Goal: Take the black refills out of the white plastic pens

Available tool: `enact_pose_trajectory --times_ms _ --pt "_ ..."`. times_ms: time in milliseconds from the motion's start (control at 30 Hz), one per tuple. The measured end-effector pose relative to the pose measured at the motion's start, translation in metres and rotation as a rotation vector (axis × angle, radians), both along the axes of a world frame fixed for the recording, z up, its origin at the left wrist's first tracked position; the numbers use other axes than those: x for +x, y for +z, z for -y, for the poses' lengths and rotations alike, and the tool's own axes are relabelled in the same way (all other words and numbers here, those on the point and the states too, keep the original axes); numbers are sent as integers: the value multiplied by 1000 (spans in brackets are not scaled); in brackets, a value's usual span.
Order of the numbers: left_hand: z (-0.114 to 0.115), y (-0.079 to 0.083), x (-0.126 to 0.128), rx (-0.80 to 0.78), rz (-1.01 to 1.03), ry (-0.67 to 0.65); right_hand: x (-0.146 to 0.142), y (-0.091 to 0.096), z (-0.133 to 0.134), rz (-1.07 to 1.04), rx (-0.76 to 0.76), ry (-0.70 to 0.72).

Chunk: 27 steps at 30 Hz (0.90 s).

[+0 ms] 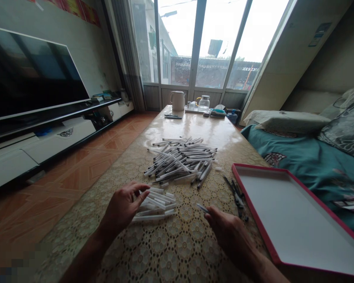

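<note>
A big heap of white pens [181,161] lies in the middle of the long table [177,251]. Closer to me is a smaller pile of white pen barrels [157,204]. My left hand [124,206] rests at the left side of that pile, its fingers curled over the nearest barrels. My right hand [224,228] lies on the lace cloth and pinches a single thin pen part [202,207] that points up and to the left. A few dark pen pieces [237,196] lie just right of it.
A red-rimmed white tray [297,224] sits at the table's right edge over a teal bed [312,157]. A kettle [177,100], glass jug [204,103] and small items stand at the far end. A TV [29,74] on a low cabinet lines the left wall.
</note>
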<state>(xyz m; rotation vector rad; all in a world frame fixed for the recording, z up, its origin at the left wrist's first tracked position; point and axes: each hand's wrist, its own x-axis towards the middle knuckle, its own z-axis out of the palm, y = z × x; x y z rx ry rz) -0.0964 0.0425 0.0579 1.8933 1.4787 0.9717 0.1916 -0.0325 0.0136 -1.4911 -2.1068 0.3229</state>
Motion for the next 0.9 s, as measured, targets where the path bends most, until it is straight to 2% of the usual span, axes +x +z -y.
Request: enact_pose_trajectory --times_ms 33,100,167,267,400,500,633,733,900 --pt "5 0 10 -71 135 -10 -4 3 0 -14 -22 -9" --pt "18 -3 33 -323 410 -60 -14 7 -1 -40 -65 -22" --pt "31 -12 56 -543 621 -154 -24 10 -3 -56 -98 -10" --pt "47 -28 83 -697 810 -221 -37 13 -4 -89 -130 61" --pt "50 -42 94 -681 967 -113 -43 14 -3 -175 -141 129" --pt "45 -43 89 -584 1073 35 -36 9 -3 -327 -198 27" --pt "39 -40 80 -507 1172 180 -22 -6 -8 -656 -383 -58" --pt "38 -39 79 -503 1182 193 -17 -12 -10 -717 -411 -28" --pt "39 -40 80 -501 1145 152 -21 -11 -10 -619 -336 -14"
